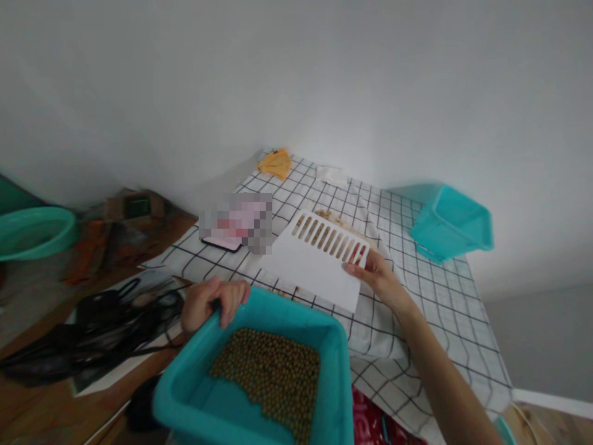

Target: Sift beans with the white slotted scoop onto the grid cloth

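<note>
In the head view, my left hand (210,304) is closed over the far left corner of a teal plastic bin (296,307), fingers hooked on its rim. The bin is tilted, and small round greenish-brown pellets (278,364) are heaped towards its far right side. With my right hand (373,272) I pinch the right edge of a flat white plastic panel (310,264) that has a row of slots along its far side. Loose yellowish bits (331,216) lie on the checked cloth (393,213) just beyond the panel and show through the slots.
A second teal bin (449,222) lies tipped on the cloth at the right. A phone (238,222), partly pixelated, lies left, with a yellow cloth (275,163) and white tissue (332,175) behind. Black cables (125,315) and a green basin (39,232) are further left.
</note>
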Tool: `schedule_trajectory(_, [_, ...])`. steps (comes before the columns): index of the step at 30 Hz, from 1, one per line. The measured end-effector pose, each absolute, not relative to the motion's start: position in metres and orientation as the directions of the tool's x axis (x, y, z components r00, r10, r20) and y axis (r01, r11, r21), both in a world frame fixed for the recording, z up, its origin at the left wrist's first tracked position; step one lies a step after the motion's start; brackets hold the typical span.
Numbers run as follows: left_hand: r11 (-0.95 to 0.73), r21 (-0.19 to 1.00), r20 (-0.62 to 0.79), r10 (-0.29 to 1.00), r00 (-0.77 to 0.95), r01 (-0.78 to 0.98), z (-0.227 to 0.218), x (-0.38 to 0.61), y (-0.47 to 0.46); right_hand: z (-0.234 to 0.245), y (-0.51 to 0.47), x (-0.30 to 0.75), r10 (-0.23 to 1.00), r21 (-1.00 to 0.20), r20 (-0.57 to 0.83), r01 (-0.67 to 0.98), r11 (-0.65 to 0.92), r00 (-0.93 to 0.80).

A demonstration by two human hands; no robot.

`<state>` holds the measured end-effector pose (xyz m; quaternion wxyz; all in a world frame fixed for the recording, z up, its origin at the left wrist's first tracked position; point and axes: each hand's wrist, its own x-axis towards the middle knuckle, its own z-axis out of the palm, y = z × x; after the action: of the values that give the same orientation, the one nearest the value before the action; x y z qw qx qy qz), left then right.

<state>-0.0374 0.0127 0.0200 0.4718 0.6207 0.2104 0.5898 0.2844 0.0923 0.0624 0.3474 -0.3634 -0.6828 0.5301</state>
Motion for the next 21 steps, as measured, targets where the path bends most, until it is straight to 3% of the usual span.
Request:
schedule_trajectory(5, [-0.462, 0.833, 0.529, 0.826, 0.194, -0.303, 0.021, -0.036, 0.012, 0.054, 0.095, 0.281, 0.838, -0.954, 0.064, 0.214, 0.211, -0.542])
schedule_trajectory(13, [-0.446, 0.841, 0.517, 0.830, 0.212, -0.305, 0.022, -0.037, 0.013, 0.059, 0.102, 0.296, 0.899, -0.961, 0.090, 0.200, 0.192, -0.429])
schedule_trajectory(21, [-0.465, 0.826, 0.536, 0.822, 0.191, -0.319, 0.020, -0.035, 0.011, 0.053, 0.104, 0.291, 0.865, -0.945, 0.105, 0.221, 0.240, -0.491])
